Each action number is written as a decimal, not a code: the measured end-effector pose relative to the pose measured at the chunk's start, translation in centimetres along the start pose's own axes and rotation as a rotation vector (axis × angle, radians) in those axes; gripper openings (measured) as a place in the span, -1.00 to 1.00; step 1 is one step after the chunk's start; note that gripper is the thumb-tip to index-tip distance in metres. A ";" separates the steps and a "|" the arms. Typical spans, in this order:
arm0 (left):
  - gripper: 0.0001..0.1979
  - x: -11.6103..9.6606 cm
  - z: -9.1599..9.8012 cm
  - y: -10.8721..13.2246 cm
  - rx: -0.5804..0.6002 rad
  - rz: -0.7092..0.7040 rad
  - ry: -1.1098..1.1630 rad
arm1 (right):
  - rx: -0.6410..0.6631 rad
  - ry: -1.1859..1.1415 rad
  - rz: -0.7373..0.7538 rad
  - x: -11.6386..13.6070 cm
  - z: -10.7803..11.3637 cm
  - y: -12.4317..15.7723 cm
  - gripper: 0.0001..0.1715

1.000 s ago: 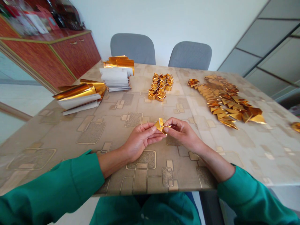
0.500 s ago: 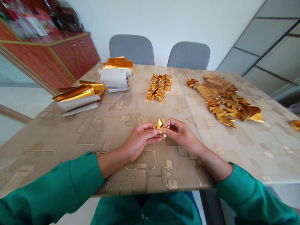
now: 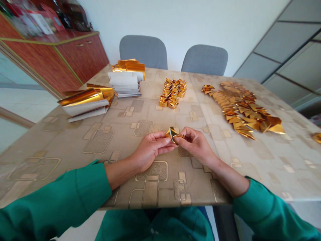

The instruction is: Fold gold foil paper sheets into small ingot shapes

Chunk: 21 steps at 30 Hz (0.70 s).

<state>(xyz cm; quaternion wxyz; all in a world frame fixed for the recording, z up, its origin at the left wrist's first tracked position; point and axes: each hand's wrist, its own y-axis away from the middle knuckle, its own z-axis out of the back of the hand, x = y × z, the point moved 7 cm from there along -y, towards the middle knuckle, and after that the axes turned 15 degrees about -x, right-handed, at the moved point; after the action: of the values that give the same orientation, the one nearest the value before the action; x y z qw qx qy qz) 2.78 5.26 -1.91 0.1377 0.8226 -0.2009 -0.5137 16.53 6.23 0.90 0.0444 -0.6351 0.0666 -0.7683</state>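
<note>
A small folded piece of gold foil paper [image 3: 171,132] is held between both hands above the near middle of the table. My left hand [image 3: 155,146] pinches its left side, thumb on top and fingers beneath. At its right side, my right hand [image 3: 194,142] grips it between thumb and fingertips. Part of the piece is hidden by the fingers. Beyond the hands stands a cluster of folded gold shapes [image 3: 173,92]. To the right lies a spread pile of pointed gold pieces [image 3: 240,107].
On the patterned table [image 3: 130,140], a stack of gold and white sheets [image 3: 125,82] and another bent stack [image 3: 86,102] lie at the left. One gold piece [image 3: 317,137] is at the right edge. Two grey chairs [image 3: 143,50] stand behind the table.
The foil piece is turned slightly and looks more folded together at its right side. Both hands still hold it in nearly the same place. The view has shifted a little.
</note>
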 end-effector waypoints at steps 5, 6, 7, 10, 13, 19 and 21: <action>-0.89 -0.1 0.1 -0.1 -0.018 -0.009 -0.004 | 0.065 0.068 0.068 0.9 -0.2 0.2 -0.70; -0.90 -0.1 0.1 -0.1 -0.021 -0.012 -0.004 | 0.078 0.100 0.093 1.1 -0.3 0.2 -0.72; -0.90 -0.1 0.1 -0.1 -0.023 -0.014 -0.004 | 0.086 0.142 0.119 1.3 -0.3 0.3 -0.73; -0.89 0.0 0.1 0.0 -0.016 -0.016 -0.017 | 0.060 0.274 0.199 2.0 -0.4 0.4 -0.76; -0.89 0.1 0.1 0.0 -0.014 -0.015 -0.029 | 0.017 0.329 0.237 2.4 -0.3 0.5 -0.74; -0.87 0.2 0.1 0.0 -0.010 -0.023 -0.030 | 0.063 0.286 0.193 2.3 -0.4 0.4 -0.73; -0.87 0.2 0.1 0.0 -0.010 -0.033 -0.030 | 0.069 0.294 0.202 2.4 -0.5 0.4 -0.75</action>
<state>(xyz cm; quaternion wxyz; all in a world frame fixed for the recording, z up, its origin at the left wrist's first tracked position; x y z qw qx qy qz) 2.73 5.20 -2.10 0.1302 0.8174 -0.1866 -0.5293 15.62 5.48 3.08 0.1331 -0.5040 0.1093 -0.8463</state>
